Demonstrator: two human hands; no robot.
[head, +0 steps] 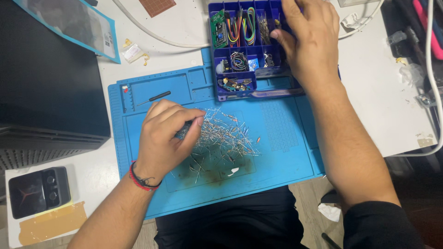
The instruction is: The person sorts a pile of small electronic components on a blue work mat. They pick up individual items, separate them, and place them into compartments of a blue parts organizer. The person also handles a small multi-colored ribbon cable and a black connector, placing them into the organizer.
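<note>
My left hand rests on the blue work mat with its fingers curled, pinching at the edge of a loose pile of thin-legged resistors. It wears a red and black wrist cord. My right hand reaches into the blue compartment box at the mat's far edge, fingers bent over its right-hand compartments. What lies under those fingers is hidden. The box holds coloured jumper wires, a small green circuit board and other small parts.
A small black screwdriver lies in the mat's upper left tray. A black case fills the left side, a small dark device sits near the front left. White cables run across the white table; clutter lies at right.
</note>
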